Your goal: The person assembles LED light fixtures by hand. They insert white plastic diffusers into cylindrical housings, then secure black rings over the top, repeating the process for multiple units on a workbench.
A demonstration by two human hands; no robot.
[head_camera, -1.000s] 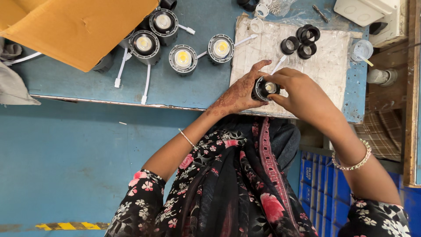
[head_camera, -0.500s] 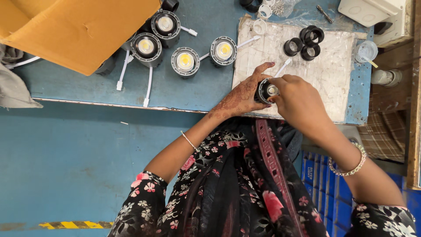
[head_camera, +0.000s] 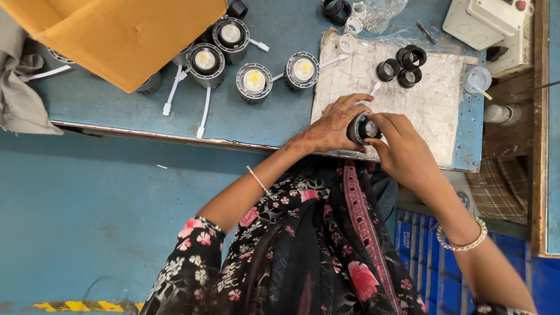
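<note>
Both hands meet over the near edge of a blue workbench point(head_camera: 256, 125). My left hand point(head_camera: 332, 125) cups a small black cylindrical lamp housing point(head_camera: 361, 128) from the left. My right hand point(head_camera: 402, 149) closes on the same housing from the right, fingertips at its open face. They work above a whitish plastic-covered board point(head_camera: 431, 111). Three black ring parts point(head_camera: 402, 64) lie on the board's far side. Several finished round lamps with pale centres and white leads point(head_camera: 254, 80) sit to the left on the bench.
An orange cardboard flap point(head_camera: 116, 35) covers the far left of the bench, with grey cloth point(head_camera: 23, 99) beside it. A white switch box point(head_camera: 490, 23), a small clear cup point(head_camera: 478, 79) and a bag of small parts point(head_camera: 379, 11) stand at the far right. Blue crates point(head_camera: 420, 245) sit below.
The hands stay together on the housing, with the right hand's fingers shifting slightly over its face. The view has drifted a little.
</note>
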